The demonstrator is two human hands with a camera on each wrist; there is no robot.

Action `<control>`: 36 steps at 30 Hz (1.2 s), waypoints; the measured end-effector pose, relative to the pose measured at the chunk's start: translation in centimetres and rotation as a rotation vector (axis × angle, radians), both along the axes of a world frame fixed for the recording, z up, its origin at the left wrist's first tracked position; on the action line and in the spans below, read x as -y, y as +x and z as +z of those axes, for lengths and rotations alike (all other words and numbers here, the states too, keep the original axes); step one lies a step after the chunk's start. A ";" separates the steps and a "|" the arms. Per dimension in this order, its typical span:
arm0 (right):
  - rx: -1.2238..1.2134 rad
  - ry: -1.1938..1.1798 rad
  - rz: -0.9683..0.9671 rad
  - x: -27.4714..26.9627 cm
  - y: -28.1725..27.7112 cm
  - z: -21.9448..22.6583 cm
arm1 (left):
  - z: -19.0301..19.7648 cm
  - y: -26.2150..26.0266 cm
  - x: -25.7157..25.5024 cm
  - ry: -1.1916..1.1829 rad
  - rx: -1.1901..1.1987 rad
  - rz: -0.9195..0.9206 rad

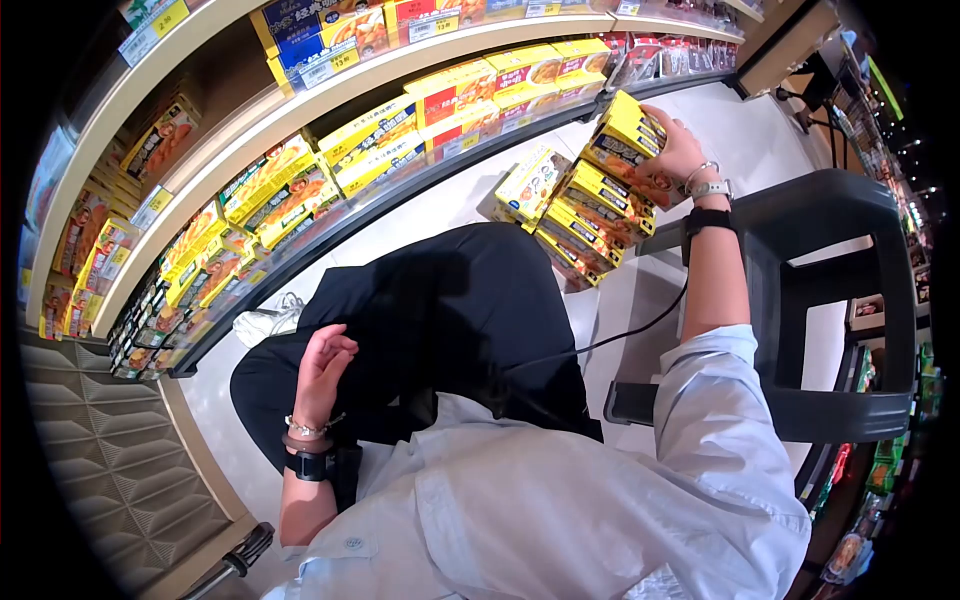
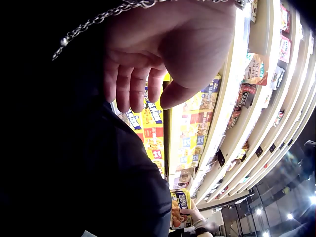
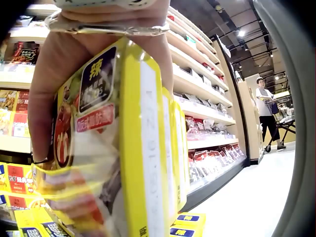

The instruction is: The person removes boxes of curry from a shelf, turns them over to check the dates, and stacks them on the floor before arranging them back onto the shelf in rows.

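Off to the right in the head view, my right hand grips a stack of yellow boxes of curry from above. In the right wrist view, several of these boxes stand side by side, fingers wrapped over the nearest printed face. Directly below and beside them on the floor are more yellow curry boxes and a white-and-yellow box. My left hand hovers by the dark trousers, holding nothing. Its fingers hang loosely bent in the left wrist view.
A low shelf with rows of curry boxes curves along the front and left. At the right stands a dark grey frame; a black cable runs toward the right wrist. Farther back, a person stands by a cart.
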State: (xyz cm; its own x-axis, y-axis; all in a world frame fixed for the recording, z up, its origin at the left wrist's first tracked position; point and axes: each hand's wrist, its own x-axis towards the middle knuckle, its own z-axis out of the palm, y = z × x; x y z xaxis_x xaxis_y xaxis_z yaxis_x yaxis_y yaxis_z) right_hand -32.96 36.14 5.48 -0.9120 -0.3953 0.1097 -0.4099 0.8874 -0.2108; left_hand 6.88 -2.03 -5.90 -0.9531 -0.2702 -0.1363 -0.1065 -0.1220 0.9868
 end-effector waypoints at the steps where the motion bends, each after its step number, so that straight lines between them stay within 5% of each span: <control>1: 0.013 -0.013 0.010 -0.1 0.2 -0.3 | 0.1 0.0 0.0 -0.001 0.008 0.002; 13: 0.036 0.181 0.010 0.8 2.1 -1.3 | -0.2 0.0 0.4 0.022 0.054 0.012; 25: -0.030 0.125 0.039 1.2 1.9 -0.9 | -0.5 0.0 0.3 0.026 -0.019 -0.013; 28: -0.128 -0.186 0.419 6.3 3.5 2.6 | 1.4 -0.1 -0.9 -0.050 0.111 -0.101; 31: -0.066 -0.301 0.699 15.8 8.4 8.6 | 2.3 -0.9 -3.6 -0.093 0.055 -0.399; 35: -0.327 -0.146 1.226 30.6 15.0 12.4 | 2.0 -4.4 -6.3 -0.168 0.020 -0.613; 36: -0.292 0.016 1.221 34.1 16.4 12.5 | 1.9 -5.4 -6.5 -0.173 -0.003 -0.629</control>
